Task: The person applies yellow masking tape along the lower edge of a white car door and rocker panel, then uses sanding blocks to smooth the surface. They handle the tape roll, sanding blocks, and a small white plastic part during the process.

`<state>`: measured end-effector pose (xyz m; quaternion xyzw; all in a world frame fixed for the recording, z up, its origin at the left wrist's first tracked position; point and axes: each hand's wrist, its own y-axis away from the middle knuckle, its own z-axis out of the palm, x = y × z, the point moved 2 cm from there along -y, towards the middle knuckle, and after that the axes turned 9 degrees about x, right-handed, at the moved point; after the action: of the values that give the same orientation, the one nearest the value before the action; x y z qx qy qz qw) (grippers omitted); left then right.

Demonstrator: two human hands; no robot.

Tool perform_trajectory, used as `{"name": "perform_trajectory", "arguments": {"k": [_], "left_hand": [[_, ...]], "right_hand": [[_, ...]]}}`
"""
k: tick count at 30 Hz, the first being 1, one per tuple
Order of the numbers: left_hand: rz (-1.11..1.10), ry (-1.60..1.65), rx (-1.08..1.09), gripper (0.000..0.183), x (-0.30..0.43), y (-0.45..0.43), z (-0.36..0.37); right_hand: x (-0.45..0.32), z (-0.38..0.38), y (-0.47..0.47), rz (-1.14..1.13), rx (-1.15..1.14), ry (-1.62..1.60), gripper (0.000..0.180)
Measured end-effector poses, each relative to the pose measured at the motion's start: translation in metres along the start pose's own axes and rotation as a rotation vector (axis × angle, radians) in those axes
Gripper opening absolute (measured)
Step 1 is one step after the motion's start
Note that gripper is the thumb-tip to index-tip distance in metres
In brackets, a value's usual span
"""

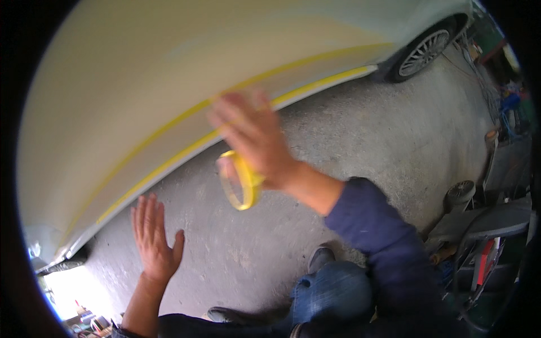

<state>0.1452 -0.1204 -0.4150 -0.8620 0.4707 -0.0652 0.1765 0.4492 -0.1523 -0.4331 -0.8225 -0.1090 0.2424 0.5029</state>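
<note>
A car's pale side panel [139, 72] fills the upper left, with two long strips of yellow masking tape [162, 131] running along its lower part. My right hand [253, 131], blurred, reaches to the lower panel across the taped band, fingers spread. A roll of yellow masking tape [253, 190] hangs at the thumb side of that hand, and the thumb shows through its ring. My left hand [154, 241] is beside the sill at the lower left, palm down, with fingers apart and nothing in it. Whether its fingertips touch the car cannot be told.
Concrete floor [236, 245] lies below the car. A car wheel [424, 53] is at the upper right. Along the right side stand a wheeled metal frame [460, 194], a dark hose and clutter. Small items [93, 323] lie at the lower left, by my shoe [224, 314].
</note>
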Motion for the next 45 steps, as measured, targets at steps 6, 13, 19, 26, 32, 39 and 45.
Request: {"name": "perform_trajectory", "arguments": {"k": [6,13,19,26,32,39,45], "left_hand": [[0.115,-0.254,0.110,0.085,-0.004,-0.081,-0.004],[0.236,-0.288,0.126,0.082,0.009,-0.114,0.020],[0.291,-0.281,0.117,0.080,0.028,-0.132,0.035],[0.314,-0.305,0.114,0.080,0.044,-0.140,0.041],[0.272,-0.287,0.148,0.082,0.050,-0.148,0.049],[-0.156,-0.320,0.068,0.080,-0.044,-0.063,0.054],[-0.180,-0.462,0.380,0.084,-0.138,0.006,0.010]], "right_hand": [[0.040,0.030,0.016,0.025,0.035,0.051,0.076],[0.141,-0.038,0.035,0.133,0.193,0.308,0.079],[0.206,-0.083,0.038,0.248,0.392,0.384,0.090],[0.262,-0.141,0.033,0.371,0.482,0.418,0.091],[0.288,-0.176,0.029,0.598,0.475,0.410,0.086],[0.234,-0.131,0.033,0.107,0.162,0.471,0.021],[0.188,-0.071,0.025,0.808,0.571,-0.244,0.055]]}}
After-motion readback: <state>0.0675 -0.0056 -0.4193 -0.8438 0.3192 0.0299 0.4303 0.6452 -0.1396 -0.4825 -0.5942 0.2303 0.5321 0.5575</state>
